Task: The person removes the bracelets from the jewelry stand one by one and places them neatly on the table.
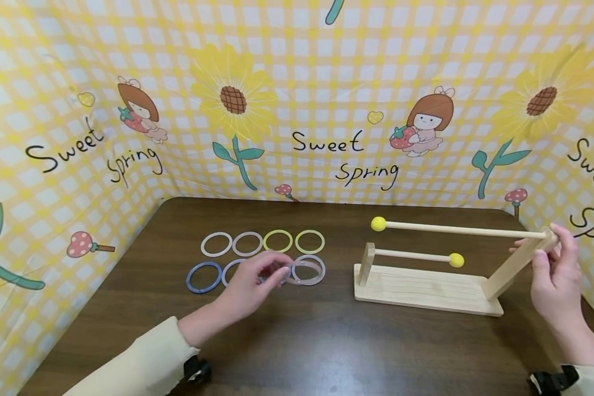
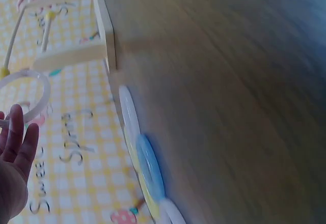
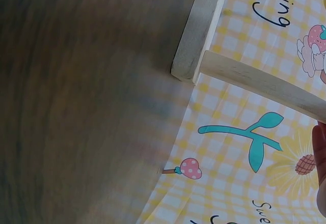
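Note:
My left hand (image 1: 249, 283) pinches a translucent pale pink ring (image 2: 47, 90) between thumb and fingers, raised above the table. In the head view this ring overlaps a pale purple ring lying below it. My right hand (image 1: 556, 280) grips the top of the tall upright (image 1: 517, 267) on a wooden stand (image 1: 425, 290), thumb on the near side. From that upright a long rod (image 1: 455, 228) runs left to a yellow ball (image 1: 378, 224). A shorter rod (image 1: 416, 255) on the low upright (image 1: 366, 264) points right, also ending in a yellow ball (image 1: 456, 260).
Several rings lie in two rows left of the stand, including a white ring (image 1: 216, 256), a yellow ring (image 1: 278, 231) and a blue ring (image 1: 188, 278). My left hand partly covers the front row. A yellow checked cloth (image 1: 326, 99) surrounds the dark wooden table (image 1: 297, 352).

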Demonstrator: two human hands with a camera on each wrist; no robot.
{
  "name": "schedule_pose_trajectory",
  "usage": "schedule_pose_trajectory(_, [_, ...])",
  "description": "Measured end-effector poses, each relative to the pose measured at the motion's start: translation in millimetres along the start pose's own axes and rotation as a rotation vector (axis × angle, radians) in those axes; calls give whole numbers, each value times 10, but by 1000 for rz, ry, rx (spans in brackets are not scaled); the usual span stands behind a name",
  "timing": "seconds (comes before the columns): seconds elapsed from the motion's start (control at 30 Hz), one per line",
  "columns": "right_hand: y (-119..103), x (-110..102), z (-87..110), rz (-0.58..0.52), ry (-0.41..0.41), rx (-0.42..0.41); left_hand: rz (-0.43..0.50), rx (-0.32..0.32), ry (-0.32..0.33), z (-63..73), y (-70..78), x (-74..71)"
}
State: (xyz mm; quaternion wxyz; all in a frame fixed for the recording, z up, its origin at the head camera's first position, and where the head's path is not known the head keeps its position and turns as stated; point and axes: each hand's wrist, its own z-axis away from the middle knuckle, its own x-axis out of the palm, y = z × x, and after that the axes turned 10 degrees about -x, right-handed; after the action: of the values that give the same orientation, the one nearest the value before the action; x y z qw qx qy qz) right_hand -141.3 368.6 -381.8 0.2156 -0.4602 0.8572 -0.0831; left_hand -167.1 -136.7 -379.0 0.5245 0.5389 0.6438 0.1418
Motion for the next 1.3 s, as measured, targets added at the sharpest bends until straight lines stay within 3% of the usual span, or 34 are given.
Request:
schedule_pose_trajectory(0.37, [-12, 11, -9, -26, 6, -9, -74, -122, 39, 216, -238, -351])
schedule_pose_trajectory(0.53, [-15, 9, -11, -27, 8, 5, -93, -139, 24, 314, -329, -505])
schedule_pose_trajectory(0.77, [0, 3, 8, -36, 13, 11, -175, -179, -83, 442, -428, -789])
schedule_pose_trajectory(1.1, [-4, 6, 5, -17, 8, 5, -196, -316, -281, 593, -595, -1181])
schedule_pose_trajectory(1.3, [-4, 10, 10, -16, 8, 5, -189, -403, -357, 651, -700, -1351])
